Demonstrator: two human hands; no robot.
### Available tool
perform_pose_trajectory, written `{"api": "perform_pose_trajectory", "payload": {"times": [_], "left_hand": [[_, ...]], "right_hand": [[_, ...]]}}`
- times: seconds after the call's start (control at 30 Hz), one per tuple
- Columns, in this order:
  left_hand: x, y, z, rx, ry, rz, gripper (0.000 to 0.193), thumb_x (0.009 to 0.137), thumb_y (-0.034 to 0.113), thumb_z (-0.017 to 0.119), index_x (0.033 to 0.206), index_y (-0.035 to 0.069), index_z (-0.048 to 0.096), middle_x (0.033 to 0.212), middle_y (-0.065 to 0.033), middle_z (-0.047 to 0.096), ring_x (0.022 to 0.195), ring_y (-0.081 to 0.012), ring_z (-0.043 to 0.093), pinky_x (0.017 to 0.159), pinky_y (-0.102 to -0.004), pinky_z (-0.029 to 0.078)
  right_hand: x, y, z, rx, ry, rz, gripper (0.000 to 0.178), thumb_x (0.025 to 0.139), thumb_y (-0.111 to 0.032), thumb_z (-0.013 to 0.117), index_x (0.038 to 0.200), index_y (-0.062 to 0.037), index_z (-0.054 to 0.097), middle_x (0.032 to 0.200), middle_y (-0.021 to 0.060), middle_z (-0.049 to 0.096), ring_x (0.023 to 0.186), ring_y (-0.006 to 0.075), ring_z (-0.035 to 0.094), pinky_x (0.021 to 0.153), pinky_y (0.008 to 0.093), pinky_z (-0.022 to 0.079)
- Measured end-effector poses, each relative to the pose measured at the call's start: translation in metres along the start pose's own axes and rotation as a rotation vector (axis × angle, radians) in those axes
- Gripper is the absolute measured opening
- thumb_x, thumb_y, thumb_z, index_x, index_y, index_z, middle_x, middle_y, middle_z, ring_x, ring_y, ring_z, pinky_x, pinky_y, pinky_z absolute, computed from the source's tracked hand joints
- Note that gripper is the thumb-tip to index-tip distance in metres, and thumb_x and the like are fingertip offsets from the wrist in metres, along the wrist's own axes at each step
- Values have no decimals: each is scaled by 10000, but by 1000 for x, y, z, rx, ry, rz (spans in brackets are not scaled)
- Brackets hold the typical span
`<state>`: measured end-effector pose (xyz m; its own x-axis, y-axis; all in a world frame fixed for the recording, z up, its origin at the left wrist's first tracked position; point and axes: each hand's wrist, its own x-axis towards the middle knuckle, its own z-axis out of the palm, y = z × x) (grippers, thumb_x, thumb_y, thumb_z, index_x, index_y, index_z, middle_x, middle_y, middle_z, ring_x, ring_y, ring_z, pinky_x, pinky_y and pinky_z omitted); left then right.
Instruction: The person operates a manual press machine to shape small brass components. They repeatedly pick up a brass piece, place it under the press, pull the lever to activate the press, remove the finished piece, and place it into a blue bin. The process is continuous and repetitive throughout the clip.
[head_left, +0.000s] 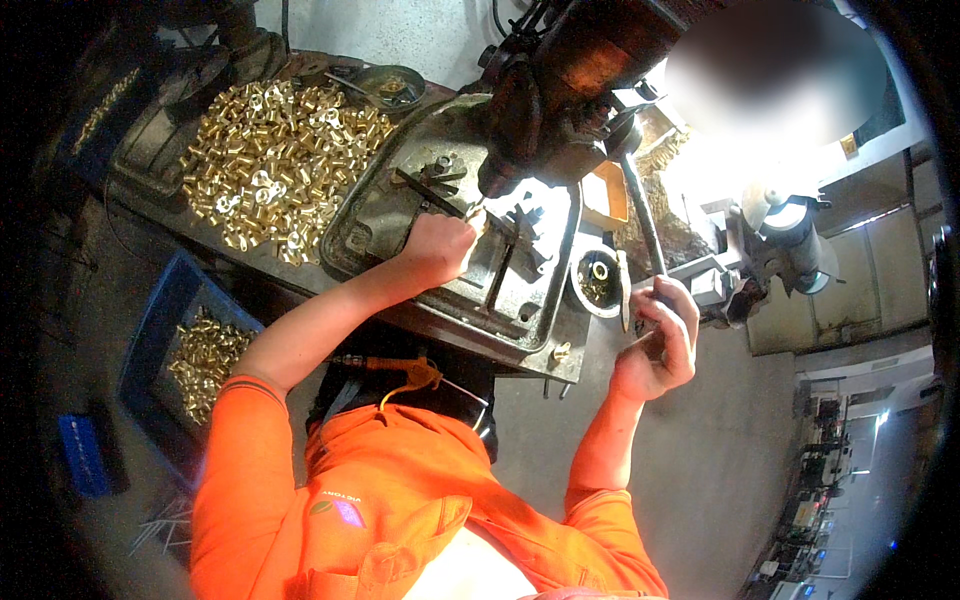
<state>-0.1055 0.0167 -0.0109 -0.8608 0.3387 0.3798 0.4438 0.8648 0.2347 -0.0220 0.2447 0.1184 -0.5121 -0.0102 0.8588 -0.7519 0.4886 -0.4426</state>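
My left hand point(440, 248) is closed on a small brass fitting point(477, 216), just under the head of a drill press point(540, 110). The fitting is mostly hidden by my fingers. Beneath it, the slotted metal machine table point(410, 165) carries dark bars and clamping bolts. To the right, my right hand point(660, 340) has its fingers wrapped round the lower end of the press's long lever point(643, 215). The lever slants down from the machine's side toward me.
A large heap of brass fittings point(285, 160) covers the bench on the left. Below it stands a blue bin point(150, 360) with more fittings. A round tub point(597, 283) sits right of the machine table, and a single fitting point(561, 352) rests at the bench corner. An orange air gun point(405, 373) hangs in front.
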Motion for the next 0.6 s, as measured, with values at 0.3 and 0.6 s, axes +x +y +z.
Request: {"api": "perform_pose_trajectory", "payload": {"times": [0.3,0.6], "left_hand": [[-1,-2,0,12,8,24,283,713,114,586,979,17,585,576,-126,581,521,-300,592,455,-413,431],[7,-1,-1,-33,-78,-83,110,699,134,591,713,28,620,607,-156,598,577,-311,617,509,-422,461]], "right_hand": [[24,4,7,-254,49,-264,418,495,-47,481,888,-33,622,1179,134,511,1144,278,442,976,422,329],[68,35,14,-293,141,-543,318,654,-146,599,876,-137,371,1201,130,428,1198,410,362,964,546,308]]}}
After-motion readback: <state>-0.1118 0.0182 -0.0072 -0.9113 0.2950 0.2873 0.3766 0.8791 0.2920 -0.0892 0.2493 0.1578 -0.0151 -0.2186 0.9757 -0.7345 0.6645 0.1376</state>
